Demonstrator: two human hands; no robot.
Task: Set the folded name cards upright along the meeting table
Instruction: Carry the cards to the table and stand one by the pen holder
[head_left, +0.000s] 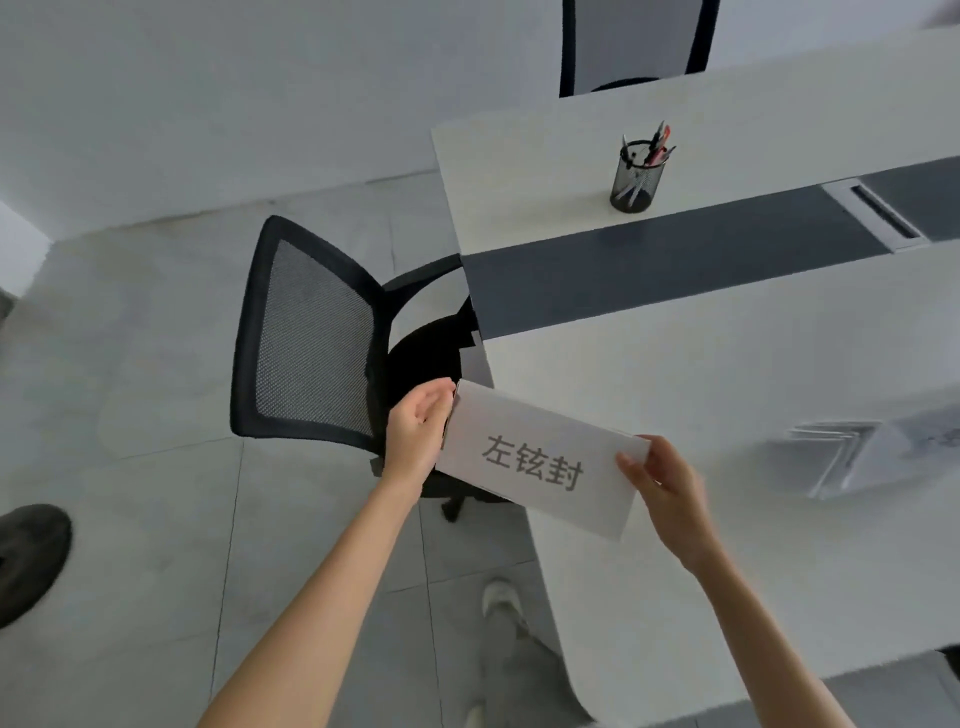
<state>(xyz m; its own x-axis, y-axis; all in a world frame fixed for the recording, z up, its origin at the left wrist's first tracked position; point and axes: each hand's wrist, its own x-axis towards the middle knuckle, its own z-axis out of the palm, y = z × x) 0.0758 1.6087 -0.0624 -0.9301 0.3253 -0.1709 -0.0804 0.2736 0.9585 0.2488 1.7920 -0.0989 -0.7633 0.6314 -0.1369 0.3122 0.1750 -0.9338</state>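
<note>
— From the head view, where are we holding the name card (540, 460)?

— We are holding it in the air between both hands, above the near corner of the counter (727, 364). Its printed face is turned up toward us, and its long axis is running from upper left down to lower right, at a slant to the counter's near edge.

— And how are our fingers lying on it?

— Our left hand (415, 434) is at the card's upper-left short end, fingers curled round that edge, so it is gripping the card there. Our right hand (667, 488) is pinching the lower-right short end between thumb and fingers. Both hands are equally near it, one at each end.

— Which way is the counter lying from the card?

— Beyond and to the right. The bare white surface is lying just past the card's far long edge, toward the dark strip (675, 270) and the pen cup (636, 174).

— So what is the coming move turning on?

— We are judging that the fold must end uppermost, so the card's two long free edges are meeting the counter. The stack of cards (836, 457) is lying well to the right, apart from our hands.
</note>
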